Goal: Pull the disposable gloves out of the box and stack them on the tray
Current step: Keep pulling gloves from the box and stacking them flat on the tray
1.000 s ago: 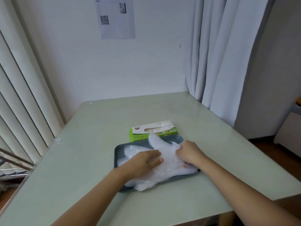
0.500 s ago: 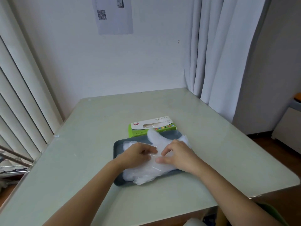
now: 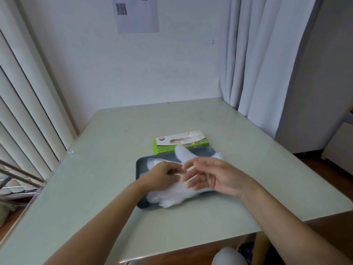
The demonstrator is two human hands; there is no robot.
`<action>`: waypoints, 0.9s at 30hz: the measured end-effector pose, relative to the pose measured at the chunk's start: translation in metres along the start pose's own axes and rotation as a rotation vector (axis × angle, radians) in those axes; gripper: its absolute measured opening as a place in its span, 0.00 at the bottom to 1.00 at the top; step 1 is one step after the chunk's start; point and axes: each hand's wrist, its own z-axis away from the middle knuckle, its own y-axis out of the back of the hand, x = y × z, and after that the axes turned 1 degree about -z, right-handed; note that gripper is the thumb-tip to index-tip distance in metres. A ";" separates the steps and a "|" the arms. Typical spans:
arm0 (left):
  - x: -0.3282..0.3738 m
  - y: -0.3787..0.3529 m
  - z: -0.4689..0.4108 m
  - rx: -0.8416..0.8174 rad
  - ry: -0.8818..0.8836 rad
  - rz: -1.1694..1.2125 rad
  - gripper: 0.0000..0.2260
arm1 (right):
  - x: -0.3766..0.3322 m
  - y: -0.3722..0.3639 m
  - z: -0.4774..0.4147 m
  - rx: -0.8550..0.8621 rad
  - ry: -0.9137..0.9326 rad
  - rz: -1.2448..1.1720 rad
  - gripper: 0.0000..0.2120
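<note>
two bare hands, the left hand (image 3: 164,175) and right hand (image 3: 215,176), on bare forearms (image 3: 107,213) reaching the bottom edge. a rounded pale grey shape (image 3: 229,257) low down, possibly a clothed knee.

This is a plain indoor room, domestic or a small office; which of the two cannot be told. A pale green glass-topped table (image 3: 114,169) is pushed into the corner against a bare white wall (image 3: 172,69). A printed sheet (image 3: 141,22) bearing a QR code (image 3: 121,9) hangs on that wall. Vertical blinds (image 3: 28,104) cover the left side and long pale curtains (image 3: 257,64) hang on the right. The floor (image 3: 324,167) is dark wood, with a low white cabinet (image 3: 340,148) at the right and a metal rack (image 3: 17,175) at the left.
</note>
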 end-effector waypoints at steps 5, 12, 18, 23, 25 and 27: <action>0.006 -0.002 -0.004 -0.068 0.048 0.072 0.06 | 0.017 0.039 -0.013 0.503 0.084 0.904 0.12; 0.017 0.015 0.001 -0.291 0.086 -0.075 0.28 | 0.027 0.046 -0.007 0.409 -0.058 1.151 0.13; 0.008 0.048 0.007 -0.567 0.159 -0.211 0.34 | 0.020 0.030 -0.005 0.397 -0.124 1.235 0.21; 0.003 0.045 0.011 -0.587 0.137 -0.228 0.38 | 0.029 -0.007 -0.004 0.305 0.053 1.168 0.10; 0.002 0.043 0.013 -0.585 0.122 -0.219 0.39 | 0.033 -0.024 0.000 0.178 0.066 1.086 0.09; 0.000 0.043 0.013 -0.585 0.134 -0.208 0.41 | 0.034 -0.032 0.005 0.081 0.051 0.965 0.07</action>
